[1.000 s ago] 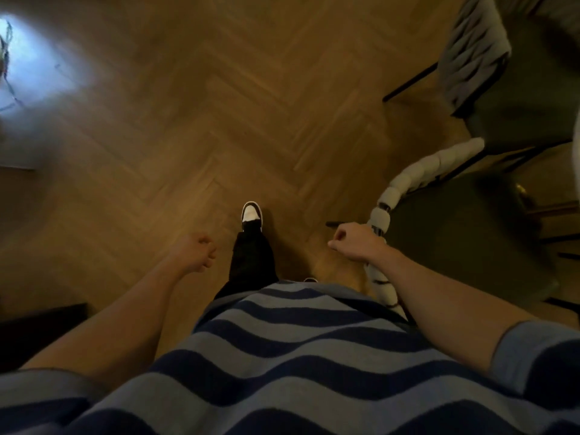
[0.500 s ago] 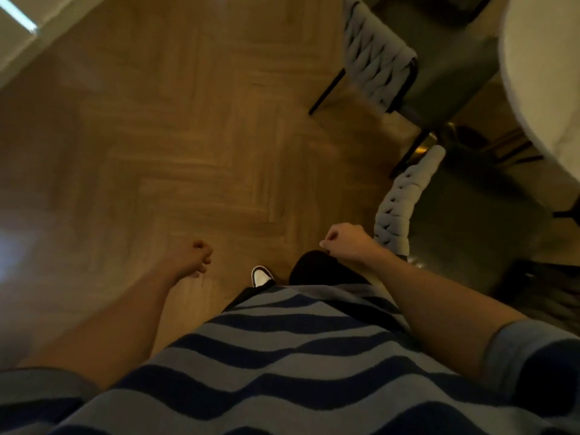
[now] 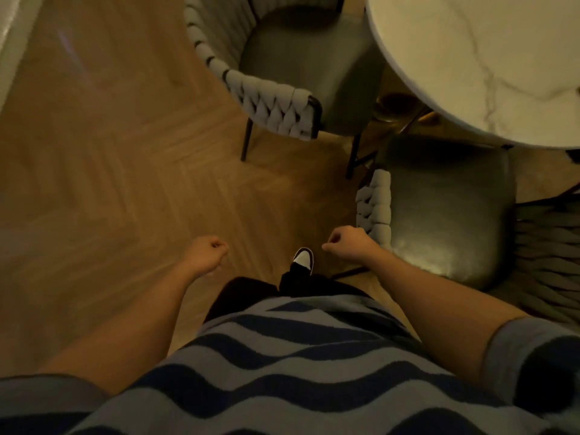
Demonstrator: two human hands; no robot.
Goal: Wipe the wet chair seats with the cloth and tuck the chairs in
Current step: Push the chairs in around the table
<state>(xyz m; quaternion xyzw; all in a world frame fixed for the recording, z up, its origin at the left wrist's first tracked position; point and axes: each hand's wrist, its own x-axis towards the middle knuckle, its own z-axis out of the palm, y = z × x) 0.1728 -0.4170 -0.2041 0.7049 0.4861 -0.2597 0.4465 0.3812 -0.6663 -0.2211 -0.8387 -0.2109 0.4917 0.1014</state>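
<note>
I see no cloth in view, and my left hand (image 3: 208, 254) and right hand (image 3: 346, 243) are both loosely curled and hold nothing. The 2 chairs, the near chair (image 3: 439, 221) and far chair (image 3: 301, 67), stand at the marble table's (image 3: 470, 58) edge, seats mostly out. I judge wiping and tucking both remain.

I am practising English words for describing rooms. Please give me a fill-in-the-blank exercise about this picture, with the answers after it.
1. The round table has a white ____ top with grey veins.
2. Both hands, the left hand and the right hand, hold ____.
3. The nearer chair stands on the person's ____ side.
4. The chair backs are made of ____ grey bands.

Answers: marble; nothing; right; woven
</note>
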